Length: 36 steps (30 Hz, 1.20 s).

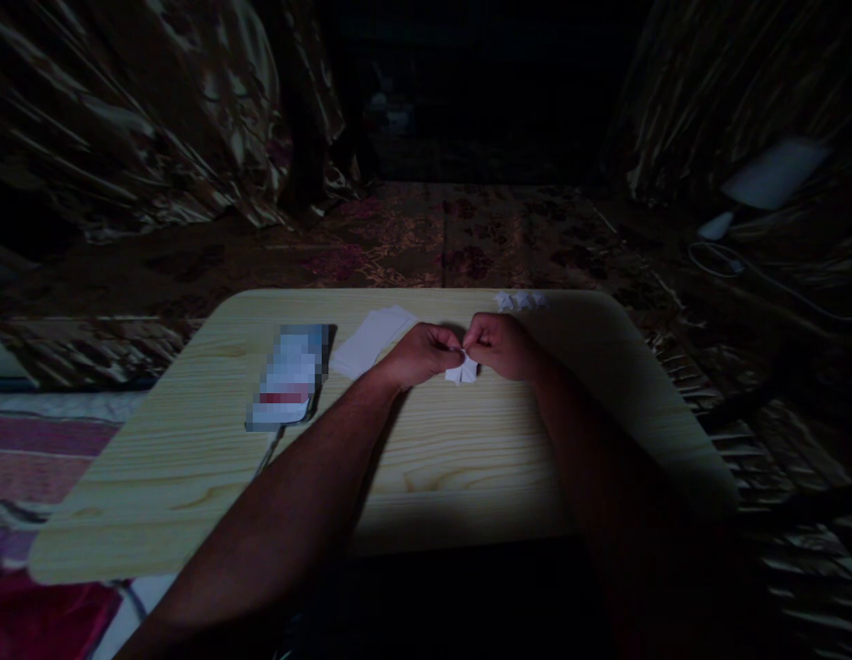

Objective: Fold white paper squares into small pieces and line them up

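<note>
A small folded piece of white paper (461,371) is pinched between my two hands, over the middle of the wooden table (467,449). My left hand (426,354) grips it from the left, thumb and fingers pressed together. From the right, my right hand (498,344) pinches its upper edge, close to the left fingertips. Creases and a central slit show on the part below my fingers; the rest is covered by them. Left of my left hand lie several flat white paper sheets (370,341), overlapping.
Three small folded paper pieces (522,302) stand in a row at the table's far edge. A blurred-out phone (288,376) with a cable (269,451) lies on the left. Beyond the table, a white lamp (776,174) rests on the right, by dark patterned curtains (192,92).
</note>
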### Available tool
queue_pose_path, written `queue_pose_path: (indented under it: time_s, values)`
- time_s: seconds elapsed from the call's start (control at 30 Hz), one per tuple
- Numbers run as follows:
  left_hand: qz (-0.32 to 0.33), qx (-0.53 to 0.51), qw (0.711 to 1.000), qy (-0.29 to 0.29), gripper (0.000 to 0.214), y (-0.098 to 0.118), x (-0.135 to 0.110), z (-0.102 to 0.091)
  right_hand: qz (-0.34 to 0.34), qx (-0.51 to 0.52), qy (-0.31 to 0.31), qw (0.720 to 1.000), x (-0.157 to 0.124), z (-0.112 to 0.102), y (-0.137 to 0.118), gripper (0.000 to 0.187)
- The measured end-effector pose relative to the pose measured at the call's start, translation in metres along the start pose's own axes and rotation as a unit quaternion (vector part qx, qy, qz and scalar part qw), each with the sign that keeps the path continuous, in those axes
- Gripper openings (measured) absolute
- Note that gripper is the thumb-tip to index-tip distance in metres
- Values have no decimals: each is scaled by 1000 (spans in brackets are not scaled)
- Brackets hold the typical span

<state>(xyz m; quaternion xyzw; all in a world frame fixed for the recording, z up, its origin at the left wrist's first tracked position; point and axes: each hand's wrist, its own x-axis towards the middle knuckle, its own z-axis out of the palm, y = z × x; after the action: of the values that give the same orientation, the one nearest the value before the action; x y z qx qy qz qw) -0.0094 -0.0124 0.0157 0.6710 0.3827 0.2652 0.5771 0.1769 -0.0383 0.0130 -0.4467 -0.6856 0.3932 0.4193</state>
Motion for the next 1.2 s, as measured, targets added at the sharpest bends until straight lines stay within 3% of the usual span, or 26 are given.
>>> queue_pose_path:
  time_s: [0.8,1.03,1.2]
  values:
    - [31,-9,999,37,16,-4,1,5,-1,-24,29,999,3,-3,3,3]
    - [44,-72,992,91,22,-1,1,8,61,97,56,992,5,0,-4,18]
    - [61,-84,988,113,24,-3,2,8,94,73,57,991,4,2,-8,11]
